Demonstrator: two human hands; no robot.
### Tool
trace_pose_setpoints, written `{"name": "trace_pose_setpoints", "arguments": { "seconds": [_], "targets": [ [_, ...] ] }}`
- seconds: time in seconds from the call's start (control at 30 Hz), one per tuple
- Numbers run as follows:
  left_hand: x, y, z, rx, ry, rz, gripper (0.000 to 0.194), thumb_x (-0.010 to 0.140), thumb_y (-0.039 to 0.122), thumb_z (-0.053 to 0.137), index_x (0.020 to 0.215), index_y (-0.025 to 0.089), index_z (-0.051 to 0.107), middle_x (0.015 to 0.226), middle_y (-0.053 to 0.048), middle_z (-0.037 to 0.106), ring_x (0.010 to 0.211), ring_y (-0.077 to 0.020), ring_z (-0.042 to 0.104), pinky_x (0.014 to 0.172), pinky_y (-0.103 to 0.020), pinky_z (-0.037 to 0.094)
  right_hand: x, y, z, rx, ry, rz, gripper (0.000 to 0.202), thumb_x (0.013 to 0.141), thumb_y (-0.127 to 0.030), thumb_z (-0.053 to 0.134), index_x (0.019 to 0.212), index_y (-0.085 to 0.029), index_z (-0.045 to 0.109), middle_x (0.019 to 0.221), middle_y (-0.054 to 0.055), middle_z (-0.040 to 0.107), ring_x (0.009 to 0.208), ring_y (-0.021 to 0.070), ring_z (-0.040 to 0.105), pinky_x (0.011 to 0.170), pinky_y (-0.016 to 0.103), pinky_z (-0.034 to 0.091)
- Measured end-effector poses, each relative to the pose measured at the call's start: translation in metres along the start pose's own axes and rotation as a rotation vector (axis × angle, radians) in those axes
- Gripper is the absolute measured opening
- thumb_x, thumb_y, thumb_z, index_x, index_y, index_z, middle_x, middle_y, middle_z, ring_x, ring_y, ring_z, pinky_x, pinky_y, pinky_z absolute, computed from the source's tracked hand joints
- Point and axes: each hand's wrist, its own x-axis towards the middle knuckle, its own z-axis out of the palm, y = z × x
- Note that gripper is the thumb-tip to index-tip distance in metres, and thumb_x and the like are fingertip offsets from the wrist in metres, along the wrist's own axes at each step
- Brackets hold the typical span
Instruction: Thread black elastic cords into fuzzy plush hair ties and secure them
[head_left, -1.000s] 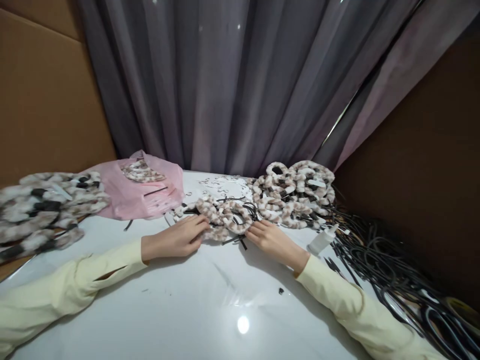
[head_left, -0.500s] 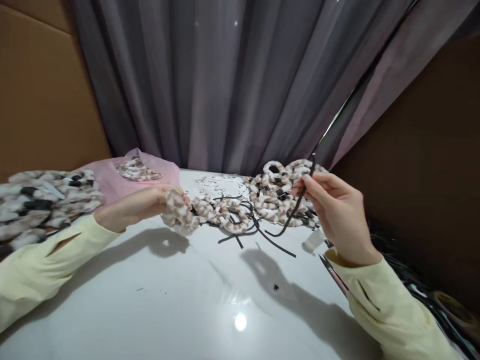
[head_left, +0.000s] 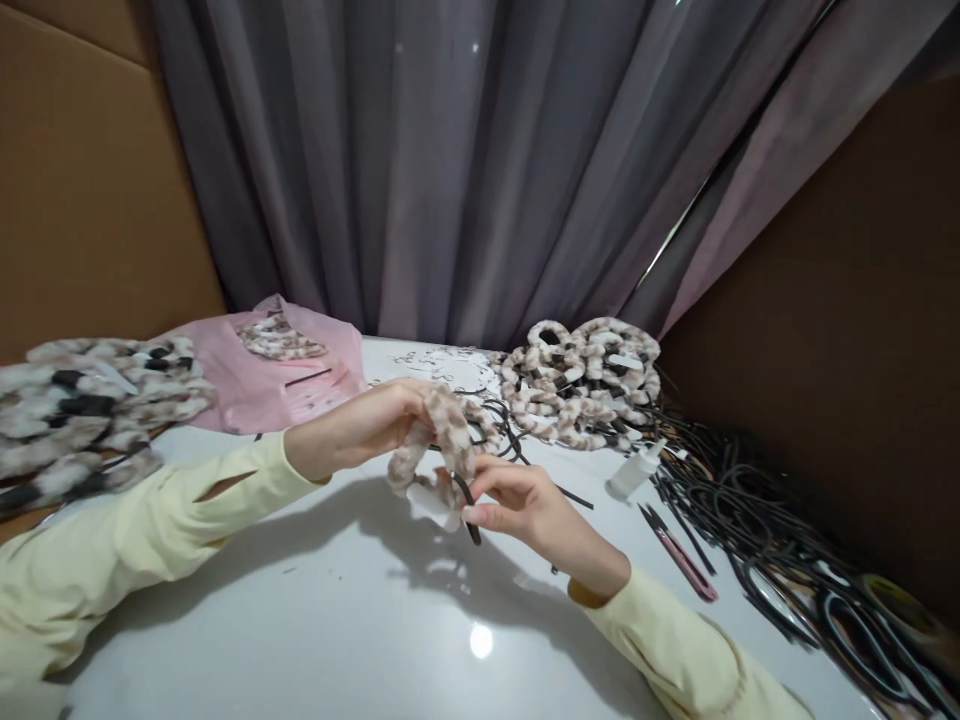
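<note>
My left hand is closed on a fluffy brown-and-white ring, held above the white table. A pale tag hangs at the ring's lower side. My right hand pinches a thin black cord at the ring's lower right; one end of the cord sticks out below the fingers. Whether the cord goes into the ring or only touches it, I cannot tell. Behind the ring, several loose black cords lie on the table, partly covered by my hands.
A heap of fluffy rings stands at the back right, another pile at the left beside pink cloth. On the right are a small white bottle, pink thread snips, scissors and tangled black cords.
My right hand has come down and left with the black cord to the ring. My left hand has moved right, bringing the fluffy ring in front of me.
</note>
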Motion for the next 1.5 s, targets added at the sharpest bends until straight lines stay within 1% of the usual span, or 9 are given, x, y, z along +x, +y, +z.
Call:
{"name": "trace_pose_setpoints", "arguments": {
  "seconds": [0.17,0.3,0.4,0.47,0.57,0.9,1.13,1.33,1.5],
  "targets": [
    [0.002,-0.015,-0.012,0.193,0.095,0.025,0.008,0.058,0.009,0.045,0.063,0.015,0.047,0.05,0.004,0.045,0.038,-0.004,0.033,0.036,-0.016,0.02,0.001,0.024,-0.007,0.537,-0.048,0.123,0.021,0.066,-0.032,0.075,0.065,-0.015,0.062,0.072,0.003,0.063,0.077,0.0181,0.062,0.074,0.031,0.046],
    [-0.002,-0.033,-0.025,0.537,-0.03,0.05,0.009,0.069,0.015,0.041,0.068,0.015,0.05,0.053,0.002,0.05,0.046,-0.0096,0.045,0.044,-0.019,0.034,0.001,0.036,-0.01,0.835,-0.093,0.056,0.021,0.064,-0.032,0.076,0.063,-0.015,0.063,0.062,0.001,0.06,0.068,0.0154,0.059,0.072,0.03,0.045],
    [-0.007,-0.048,-0.022,0.902,0.13,0.324,0.026,0.073,0.013,0.039,0.095,0.015,0.053,0.089,-0.007,0.062,0.082,-0.0196,0.058,0.073,-0.031,0.046,0.003,0.041,-0.007,0.89,-0.058,0.112,0.019,0.064,-0.03,0.077,0.065,-0.016,0.064,0.067,0.001,0.061,0.067,0.0144,0.059,0.068,0.027,0.045],
    [-0.012,-0.054,-0.014,1.079,0.228,0.596,0.04,0.074,0.016,0.046,0.114,0.013,0.045,0.119,-0.015,0.052,0.112,-0.0271,0.046,0.093,-0.042,0.037,0.004,0.043,-0.005,0.897,0.03,0.159,0.017,0.065,-0.028,0.076,0.07,-0.016,0.065,0.075,0.002,0.063,0.074,0.0146,0.06,0.071,0.027,0.046],
    [-0.022,-0.059,0.002,1.167,0.112,0.832,0.04,0.077,0.02,0.051,0.116,0.014,0.042,0.12,-0.016,0.051,0.116,-0.0277,0.042,0.097,-0.044,0.032,0.008,0.045,-0.003,0.913,0.162,0.17,0.018,0.063,-0.025,0.077,0.073,-0.017,0.064,0.08,0.001,0.064,0.076,0.0128,0.059,0.074,0.024,0.047],
    [-0.017,-0.073,0.014,1.139,-0.01,0.495,0.021,0.092,0.03,0.038,0.092,0.017,0.055,0.097,-0.008,0.057,0.104,-0.0232,0.041,0.091,-0.04,0.031,0.007,0.055,0.004,0.918,0.139,0.2,0.015,0.069,-0.024,0.074,0.073,-0.016,0.062,0.077,0.0,0.061,0.07,0.01,0.056,0.072,0.024,0.047],
    [-0.016,-0.076,0.015,1.107,0.074,0.454,0.022,0.084,0.04,0.052,0.086,0.02,0.062,0.11,-0.009,0.052,0.11,-0.0296,0.034,0.091,-0.047,0.027,0.008,0.049,0.006,0.904,0.132,0.203,0.016,0.068,-0.026,0.074,0.075,-0.017,0.062,0.087,0.002,0.065,0.078,0.014,0.059,0.081,0.032,0.047],
    [-0.014,-0.062,0.014,0.662,-0.026,0.113,0.019,0.08,0.031,0.051,0.083,0.017,0.062,0.084,-0.003,0.059,0.081,-0.0169,0.053,0.072,-0.027,0.04,0.005,0.044,0.002,0.911,0.045,0.269,0.015,0.07,-0.025,0.072,0.075,-0.017,0.06,0.09,0.003,0.065,0.083,0.0149,0.061,0.077,0.033,0.051],
    [-0.011,-0.051,0.009,0.153,-0.099,-0.193,0.017,0.074,0.023,0.048,0.077,0.014,0.061,0.074,-0.001,0.058,0.06,-0.0105,0.05,0.055,-0.021,0.038,0.006,0.052,-0.005,0.829,0.017,0.346,0.019,0.07,-0.027,0.073,0.078,-0.017,0.059,0.072,0.001,0.062,0.071,0.015,0.064,0.038,0.015,0.047]
  ]
}}
